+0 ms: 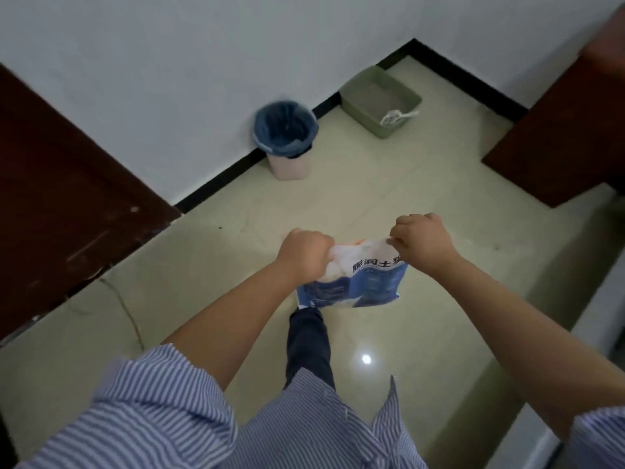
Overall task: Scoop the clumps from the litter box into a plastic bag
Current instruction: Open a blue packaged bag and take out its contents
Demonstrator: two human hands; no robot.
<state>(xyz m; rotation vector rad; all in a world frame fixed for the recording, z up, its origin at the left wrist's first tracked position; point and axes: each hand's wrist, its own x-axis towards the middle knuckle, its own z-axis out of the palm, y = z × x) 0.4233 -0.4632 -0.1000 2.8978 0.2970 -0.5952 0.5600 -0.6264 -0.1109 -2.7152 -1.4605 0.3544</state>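
The tiled floor (pixel 422 198) lies open between the person and the green litter box (pixel 380 99), which sits in the corner against the wall, so the walk looks unobstructed. Left of the litter box stands a pink waste bin (pixel 287 138) lined with a blue bag. A white scoop (pixel 394 117) rests on the litter box's near rim. Well short of the litter box, the blue-and-white plastic bag (pixel 358 282) hangs between both hands: left hand (pixel 304 253) bunches its top, right hand (pixel 422 242) fingers pinch the edge, probably to spread the mouth.
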